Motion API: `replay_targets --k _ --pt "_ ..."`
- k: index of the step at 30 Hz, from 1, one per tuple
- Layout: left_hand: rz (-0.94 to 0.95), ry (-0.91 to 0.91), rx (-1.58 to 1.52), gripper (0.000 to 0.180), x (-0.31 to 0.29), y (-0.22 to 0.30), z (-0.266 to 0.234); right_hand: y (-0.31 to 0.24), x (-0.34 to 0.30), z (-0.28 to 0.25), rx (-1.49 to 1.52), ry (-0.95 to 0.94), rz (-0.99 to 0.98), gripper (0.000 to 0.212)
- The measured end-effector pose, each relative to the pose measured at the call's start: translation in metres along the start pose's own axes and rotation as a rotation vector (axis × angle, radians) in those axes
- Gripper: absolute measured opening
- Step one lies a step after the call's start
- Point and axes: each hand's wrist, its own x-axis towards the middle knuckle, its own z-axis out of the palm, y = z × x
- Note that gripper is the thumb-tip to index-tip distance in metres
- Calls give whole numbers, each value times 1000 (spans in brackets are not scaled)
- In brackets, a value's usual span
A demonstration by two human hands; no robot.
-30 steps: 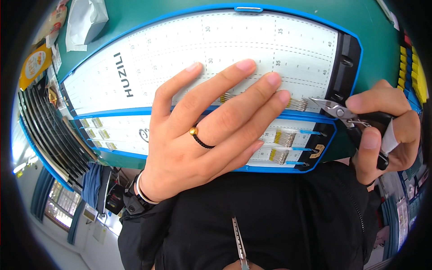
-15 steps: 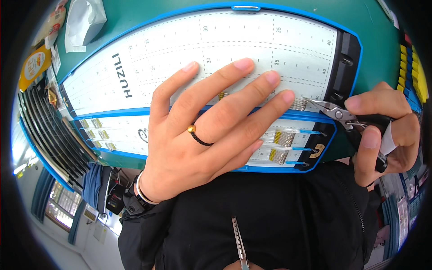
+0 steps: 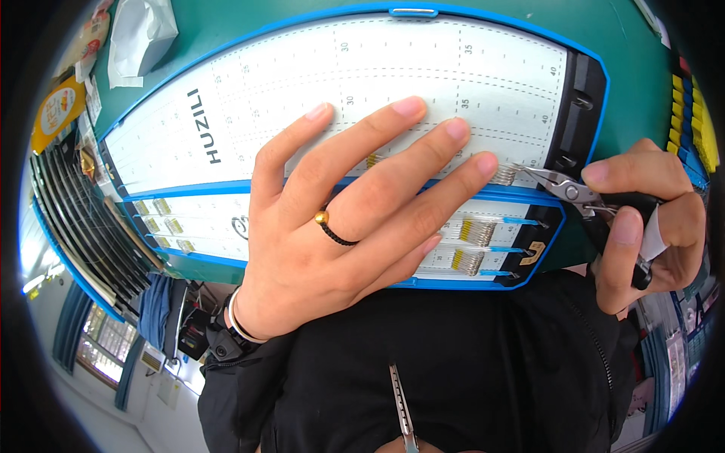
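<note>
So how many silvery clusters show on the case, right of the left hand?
3: the top cluster near the pliers; the middle cluster and lowest cluster on the near panel. The left hand may hide more.

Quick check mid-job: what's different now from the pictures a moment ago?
Small shifts only. The left hand's index fingertip slid slightly right along the row of wire loops, and the tips of the pliers eased left toward that row's end. Nothing was taken hold of or let go: the right hand still grips the pliers; the case remains open.
</note>
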Motion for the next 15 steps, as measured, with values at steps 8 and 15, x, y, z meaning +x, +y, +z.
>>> replay_targets --k 8,15 --pt "5 17 -21 44 4 0 -3 -2 4 1 -39 -17 8 19" --pt "12 1 -74 47 6 -3 -7 -2 1 6 -3 64 46 21"
